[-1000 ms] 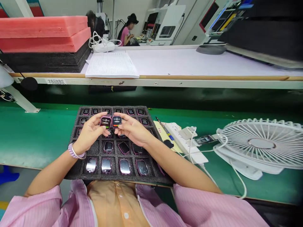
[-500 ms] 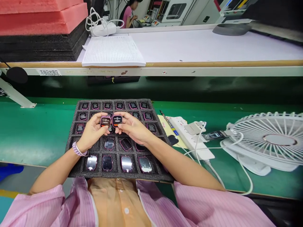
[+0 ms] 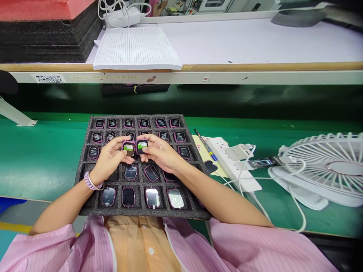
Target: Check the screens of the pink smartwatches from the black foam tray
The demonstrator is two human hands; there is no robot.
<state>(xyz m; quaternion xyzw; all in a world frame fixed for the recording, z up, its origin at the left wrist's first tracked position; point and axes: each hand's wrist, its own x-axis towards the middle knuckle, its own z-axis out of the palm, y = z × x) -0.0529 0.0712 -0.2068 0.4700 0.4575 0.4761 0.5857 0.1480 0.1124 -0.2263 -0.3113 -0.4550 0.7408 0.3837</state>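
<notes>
My left hand (image 3: 113, 156) is closed on a purple-framed smartwatch (image 3: 128, 148), its thumb at the edge of the lit screen. A second smartwatch (image 3: 141, 146) is pinched in my right hand (image 3: 160, 153), side by side with the first. Both screens show a green and white band. The two watches are held above a dark grey foam tray (image 3: 82, 166) divided into square pockets. Several watches with lit text lie in its far rows. Nearer rows hold watches with dark or reflective screens, such as this watch (image 3: 128, 197). My hands hide some middle pockets.
Right of the tray are a pen (image 3: 205, 145) on yellow paper, a white power strip (image 3: 232, 166) with cables and a white fan (image 3: 326, 170). A shelf (image 3: 227, 45) above carries a paper stack (image 3: 136, 49) and red and black foam (image 3: 42, 37).
Both watch screens have gone from a dark display with an orange-red strip to a green and white band. My hands keep their hold; the camera view has tilted slightly downward.
</notes>
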